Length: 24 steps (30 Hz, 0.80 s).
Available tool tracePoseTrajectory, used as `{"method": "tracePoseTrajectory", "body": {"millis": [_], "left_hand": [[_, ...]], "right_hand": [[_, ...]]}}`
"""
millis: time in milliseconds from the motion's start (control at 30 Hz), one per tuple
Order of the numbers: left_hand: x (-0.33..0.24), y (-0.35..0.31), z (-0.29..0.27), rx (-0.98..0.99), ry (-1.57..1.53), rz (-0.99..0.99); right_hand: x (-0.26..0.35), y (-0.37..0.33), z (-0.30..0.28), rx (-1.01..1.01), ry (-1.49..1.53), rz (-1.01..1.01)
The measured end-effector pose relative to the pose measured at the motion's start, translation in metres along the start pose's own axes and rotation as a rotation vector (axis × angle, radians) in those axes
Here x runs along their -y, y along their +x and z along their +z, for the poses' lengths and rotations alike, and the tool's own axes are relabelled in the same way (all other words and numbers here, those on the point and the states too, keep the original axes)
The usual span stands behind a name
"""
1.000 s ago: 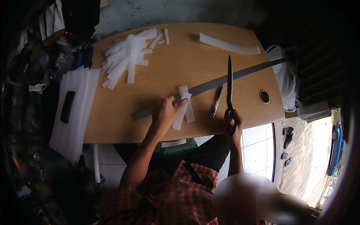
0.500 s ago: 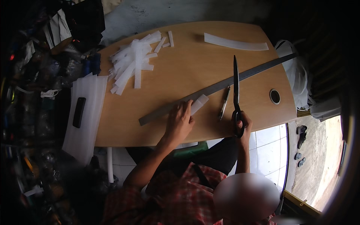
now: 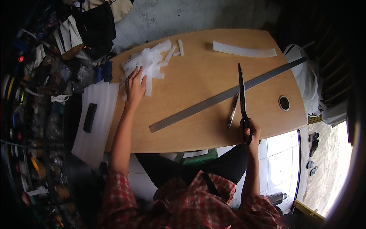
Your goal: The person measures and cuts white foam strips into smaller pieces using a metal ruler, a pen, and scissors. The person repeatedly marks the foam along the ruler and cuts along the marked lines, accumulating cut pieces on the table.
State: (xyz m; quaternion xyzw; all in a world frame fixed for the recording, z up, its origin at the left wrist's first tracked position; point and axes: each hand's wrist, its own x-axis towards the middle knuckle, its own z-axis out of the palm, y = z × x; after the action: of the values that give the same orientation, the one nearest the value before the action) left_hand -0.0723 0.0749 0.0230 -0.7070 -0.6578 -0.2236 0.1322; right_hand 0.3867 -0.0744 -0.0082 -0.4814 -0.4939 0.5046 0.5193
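My left hand (image 3: 135, 86) reaches onto the near edge of a heap of white translucent strips (image 3: 150, 59), fingers stretched out; whether a strip lies under them is hidden. At the table's near right edge, my right hand (image 3: 253, 131) grips black-handled scissors (image 3: 241, 86) by the handles, blades pointing away from me and nearly together. The blades cross above a long grey metal ruler (image 3: 206, 102) lying diagonally on the table. Just left of the scissors lies a pen (image 3: 233, 110).
Layered white sheets (image 3: 99, 114) overhang the wooden table's (image 3: 183, 133) left edge, with a black phone (image 3: 90, 117) on top. A longer white strip (image 3: 244, 49) lies at the far right. Near the right edge is a round cable hole (image 3: 283, 103). White material (image 3: 303, 84) hangs beyond it.
My left hand has moved from the table's middle, leftward and away, to the strip heap. The short strip it held by the ruler is gone from there. My right hand still holds the scissors.
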Motion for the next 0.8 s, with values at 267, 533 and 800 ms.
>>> {"method": "tracePoseTrajectory", "body": {"millis": [267, 533, 800], "left_hand": [[0.025, 0.011, 0.009, 0.191, 0.073, -0.017], [-0.074, 0.034, -0.017, -0.041, -0.28, 0.218], [-0.225, 0.05, -0.174, -0.547, -1.25, 0.748]], "right_hand": [[0.007, 0.0, 0.004, 0.021, 0.018, -0.012], [0.008, 0.0, 0.006, -0.01, -0.021, -0.004], [0.001, -0.001, -0.002, -0.062, -0.137, -0.036]]}}
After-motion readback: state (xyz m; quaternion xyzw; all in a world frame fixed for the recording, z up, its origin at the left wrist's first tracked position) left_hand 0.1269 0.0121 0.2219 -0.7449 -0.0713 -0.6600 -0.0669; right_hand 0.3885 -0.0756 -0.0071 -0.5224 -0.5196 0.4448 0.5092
